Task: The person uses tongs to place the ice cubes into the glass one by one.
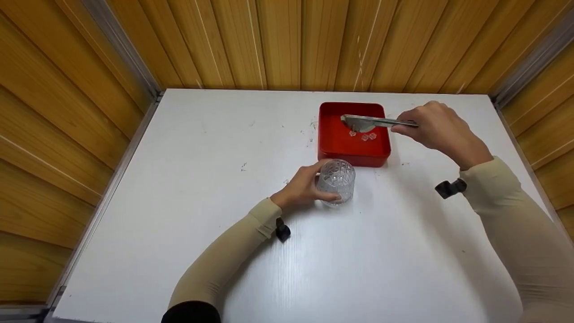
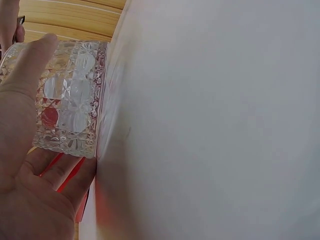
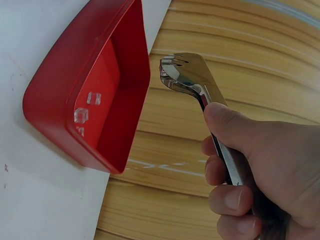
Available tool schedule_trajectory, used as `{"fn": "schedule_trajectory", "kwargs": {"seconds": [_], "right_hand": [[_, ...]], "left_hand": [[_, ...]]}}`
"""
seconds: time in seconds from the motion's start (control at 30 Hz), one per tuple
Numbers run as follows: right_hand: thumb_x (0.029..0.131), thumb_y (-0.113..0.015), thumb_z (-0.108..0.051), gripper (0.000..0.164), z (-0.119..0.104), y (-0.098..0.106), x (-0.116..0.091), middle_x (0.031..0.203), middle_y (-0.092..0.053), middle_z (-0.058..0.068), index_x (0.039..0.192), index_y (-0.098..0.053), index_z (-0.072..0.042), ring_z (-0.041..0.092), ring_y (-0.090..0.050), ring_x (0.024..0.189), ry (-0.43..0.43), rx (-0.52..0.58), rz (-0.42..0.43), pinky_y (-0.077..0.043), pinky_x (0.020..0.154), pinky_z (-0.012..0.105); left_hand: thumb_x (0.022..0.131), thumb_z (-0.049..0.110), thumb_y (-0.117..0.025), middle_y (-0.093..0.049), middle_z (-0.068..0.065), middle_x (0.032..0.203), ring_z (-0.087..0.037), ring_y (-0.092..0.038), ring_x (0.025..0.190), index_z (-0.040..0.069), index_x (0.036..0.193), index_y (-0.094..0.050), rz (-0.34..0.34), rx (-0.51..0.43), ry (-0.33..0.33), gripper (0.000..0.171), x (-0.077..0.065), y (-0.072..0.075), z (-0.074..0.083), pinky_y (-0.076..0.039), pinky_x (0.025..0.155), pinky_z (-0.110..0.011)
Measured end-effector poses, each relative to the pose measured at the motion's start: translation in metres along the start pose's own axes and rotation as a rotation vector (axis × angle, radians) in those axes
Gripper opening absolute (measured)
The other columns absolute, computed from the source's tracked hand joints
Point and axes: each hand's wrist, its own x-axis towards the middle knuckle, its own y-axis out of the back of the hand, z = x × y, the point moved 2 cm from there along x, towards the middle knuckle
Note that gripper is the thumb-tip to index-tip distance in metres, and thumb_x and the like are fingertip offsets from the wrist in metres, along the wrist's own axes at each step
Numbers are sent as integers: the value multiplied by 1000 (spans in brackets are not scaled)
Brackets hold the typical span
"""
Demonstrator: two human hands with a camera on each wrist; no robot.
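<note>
My left hand (image 1: 301, 186) holds a clear, cut-pattern glass tumbler (image 1: 337, 181) upright on the white table, thumb on the near side and fingers on the far side. In the left wrist view the tumbler (image 2: 72, 100) shows its faceted wall. Metal serving tongs (image 3: 220, 140) are gripped in my right hand (image 1: 437, 128), their head above the red square box (image 1: 352, 160). Something clear may sit between the tong tips; I cannot tell for sure. On the floor of the box lie clear cubes (image 1: 368, 137), three of them visible.
The white table (image 1: 215, 179) meets wood-panelled walls (image 1: 282, 45) at the back and sides. Small dark marks dot the tabletop around the box. The box stands just beyond the tumbler, close to the table's back edge.
</note>
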Motion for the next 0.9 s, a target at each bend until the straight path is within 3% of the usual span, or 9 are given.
{"fn": "schedule_trajectory", "kwargs": {"seconds": [0.47, 0.7, 0.9], "right_hand": [[90, -81, -17, 4, -26, -6, -36, 67, -63, -6, 91, -79, -14, 13, -49, 59, 198, -36, 109, -39, 50, 28], [87, -84, -15, 11, -35, -11, -49, 74, -70, -7, 97, -81, -14, 9, -50, 59, 272, -38, 119, -42, 52, 25], [85, -85, -16, 14, -42, -19, -53, 78, -74, -3, 97, -81, -11, 9, -53, 60, 331, -3, 109, -44, 51, 25]], "left_hand": [[75, 28, -94, -66, -4, 134, -13, -63, 117, 13, 147, -50, 6, 42, -23, 86, 0, 0, 0, -51, 99, -21], [74, 28, -95, -66, -5, 132, -13, -63, 118, 12, 146, -51, 9, 57, -43, 86, 2, 0, -1, -51, 99, -21], [75, 30, -94, -68, -7, 129, -15, -64, 118, 9, 144, -51, 3, 72, -22, 85, 1, 0, -1, -51, 100, -22]]}}
